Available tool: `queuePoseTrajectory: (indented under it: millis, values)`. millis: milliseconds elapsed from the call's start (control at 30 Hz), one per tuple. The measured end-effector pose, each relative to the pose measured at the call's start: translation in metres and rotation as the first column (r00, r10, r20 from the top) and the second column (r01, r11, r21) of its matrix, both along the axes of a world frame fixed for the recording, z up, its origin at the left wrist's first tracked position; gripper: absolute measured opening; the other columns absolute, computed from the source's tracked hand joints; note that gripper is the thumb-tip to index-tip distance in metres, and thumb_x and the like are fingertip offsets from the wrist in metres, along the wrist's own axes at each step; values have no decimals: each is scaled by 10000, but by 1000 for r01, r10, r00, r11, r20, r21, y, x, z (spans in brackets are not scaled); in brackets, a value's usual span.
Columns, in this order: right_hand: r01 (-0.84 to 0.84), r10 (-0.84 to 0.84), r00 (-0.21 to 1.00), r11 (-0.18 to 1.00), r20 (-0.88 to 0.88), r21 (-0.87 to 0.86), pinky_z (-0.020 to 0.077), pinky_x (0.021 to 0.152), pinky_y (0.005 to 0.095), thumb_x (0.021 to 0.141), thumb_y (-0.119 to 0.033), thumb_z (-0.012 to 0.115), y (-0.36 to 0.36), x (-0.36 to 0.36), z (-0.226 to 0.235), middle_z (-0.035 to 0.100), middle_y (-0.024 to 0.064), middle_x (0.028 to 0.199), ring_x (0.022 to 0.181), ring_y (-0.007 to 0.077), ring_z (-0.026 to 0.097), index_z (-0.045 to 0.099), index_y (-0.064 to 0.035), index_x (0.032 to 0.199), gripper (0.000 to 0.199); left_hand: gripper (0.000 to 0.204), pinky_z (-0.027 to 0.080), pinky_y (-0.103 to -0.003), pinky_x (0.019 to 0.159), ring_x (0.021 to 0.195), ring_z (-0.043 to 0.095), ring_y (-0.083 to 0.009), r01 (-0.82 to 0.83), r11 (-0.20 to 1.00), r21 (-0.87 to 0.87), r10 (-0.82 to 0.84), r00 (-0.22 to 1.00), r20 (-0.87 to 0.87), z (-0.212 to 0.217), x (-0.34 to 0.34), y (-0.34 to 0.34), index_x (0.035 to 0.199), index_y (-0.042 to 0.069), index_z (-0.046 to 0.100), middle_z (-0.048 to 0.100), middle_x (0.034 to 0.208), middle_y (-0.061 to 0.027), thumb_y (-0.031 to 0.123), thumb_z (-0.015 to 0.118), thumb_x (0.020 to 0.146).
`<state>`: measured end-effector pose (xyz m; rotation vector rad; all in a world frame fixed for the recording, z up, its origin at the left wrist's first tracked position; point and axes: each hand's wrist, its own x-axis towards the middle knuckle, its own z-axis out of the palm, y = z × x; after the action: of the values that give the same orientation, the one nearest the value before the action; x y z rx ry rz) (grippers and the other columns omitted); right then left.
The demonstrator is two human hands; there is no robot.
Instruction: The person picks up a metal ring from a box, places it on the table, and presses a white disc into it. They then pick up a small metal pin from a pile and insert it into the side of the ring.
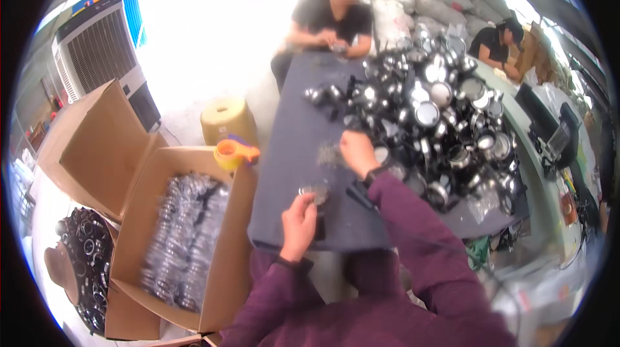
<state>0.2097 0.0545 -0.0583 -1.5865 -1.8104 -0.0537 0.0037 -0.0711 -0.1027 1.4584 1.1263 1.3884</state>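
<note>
1. The left hand [299,223] was half closed, thumb and fingers pinching a round metal piece [316,196] above the near end of the table [284,159]. The hold looked slight — a slip there, I thought, could have sent the piece over the near edge.
2. The right hand [358,153], farther in, was curled nearly into a fist; I couldn't tell whether it had hold of anything. A small pile of bits [329,154] lay just to its left, apparently loose, so a careless brush of the fingers might have scattered them.
3. The heap of parts [439,114] rose close by on the right, dark and shiny things leaning on one another. A knock from the purple sleeve [423,231] could, I judged, have started a slide toward those bits.
4. The piece itself looked flattish and silvery grey, with a pale glint — too blurred for me to say whether its middle was open or filled.
</note>
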Motion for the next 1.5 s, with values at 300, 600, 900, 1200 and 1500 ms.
queuePoseTrajectory:
  millis: [300,600,900,1200,1500]
  values:
    - [-321,-106,572,884,-813,-341,454,445,331,789,-14,612,-30,-8,35,664,135,718,505,189,587,639,3,788,33,190,454,-263,560,570,542,-83,24,995,-101,-18,998,59,-1,-4,4,1044,21,640,594,650,-47,54,577,868]
    - [-27,50,883,998,466,-56,515,682,454,833,-98,509,-47,-1,10,634,211,733,785,376,648,610,-16,729,167,171,346,-193,398,444,409,-12,20,994,104,-22,999,25,-13,-1,9,1075,15,611,496,642,52,53,524,932]
    - [-314,126,829,911,-545,-266,423,443,259,848,-51,591,-65,-8,19,603,39,664,501,89,536,617,-3,815,64,158,351,-200,398,448,424,-12,15,996,91,-17,1000,18,-19,-1,13,1058,24,617,504,620,52,68,531,933]
    - [-206,207,977,978,43,-22,472,565,414,815,-47,562,-70,-2,-9,639,173,750,627,329,609,625,-30,835,68,165,353,-203,392,454,427,-14,4,998,62,-4,1000,2,-15,0,12,1070,29,622,509,632,51,68,534,936]
    - [-246,227,963,961,-145,-129,468,641,426,814,-65,562,-87,-8,7,625,196,791,736,366,617,605,-10,825,71,162,348,-194,395,453,424,-11,3,998,56,-2,1000,-14,-16,-1,10,1067,36,623,513,635,55,65,532,936]
